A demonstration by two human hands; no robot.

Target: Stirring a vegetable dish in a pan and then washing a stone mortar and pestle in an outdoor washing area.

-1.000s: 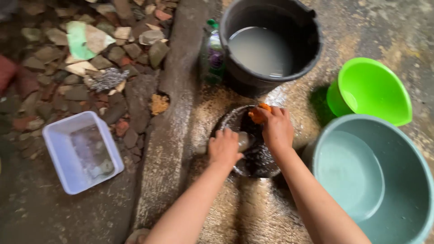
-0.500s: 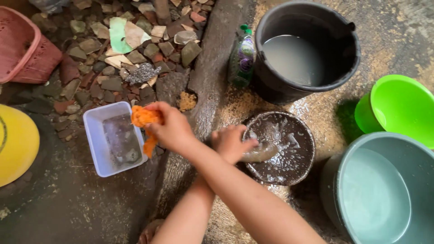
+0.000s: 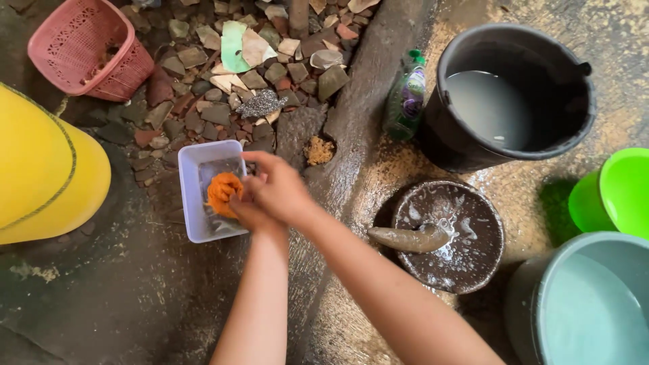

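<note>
Both forearms rise from the lower edge and cross, meeting over the white rectangular tub on the wet floor. The right hand lies on top, knuckles up, its fingers curled down toward the tub's inner edge. The left hand sits mostly beneath it, so whether its fingers are closed cannot be told.

The orange scrubbing sponge is a crumpled, wet-looking wad, bright against the pale tub. It sits inside the tub, at nine o'clock of the hands, touching the fingertips, which pinch its near side.

At three o'clock from the hands a dark stone mortar holds a pestle and suds. A black bucket of cloudy water stands at one o'clock of the mortar, a soap bottle just beside it
</note>
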